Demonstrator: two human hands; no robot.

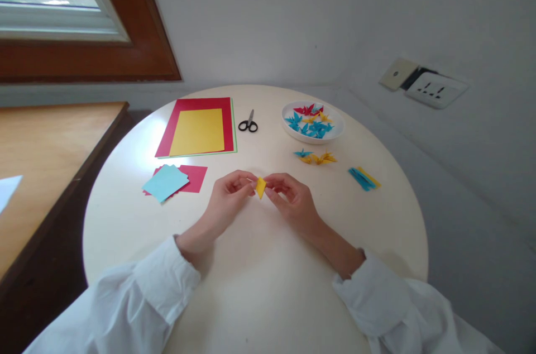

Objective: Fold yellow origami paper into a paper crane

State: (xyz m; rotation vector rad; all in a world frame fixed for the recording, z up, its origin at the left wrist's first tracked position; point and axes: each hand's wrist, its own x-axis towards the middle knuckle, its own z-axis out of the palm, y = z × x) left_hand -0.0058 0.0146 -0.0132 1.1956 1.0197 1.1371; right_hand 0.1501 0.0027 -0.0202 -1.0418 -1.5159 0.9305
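Observation:
A small piece of folded yellow paper, roughly diamond-shaped, is held just above the middle of the white round table. My left hand pinches its left side between thumb and fingers. On the other side, my right hand has thumb and forefinger closed on its right edge. Beyond my right hand lie a few folded paper cranes, yellow and blue. The fingertips cover parts of the paper's edges.
At the back stand a white dish of red, yellow and blue cranes and black-handled scissors. Large red and yellow sheets lie back left, small blue and red squares nearer. Blue and yellow folded strips rest at right.

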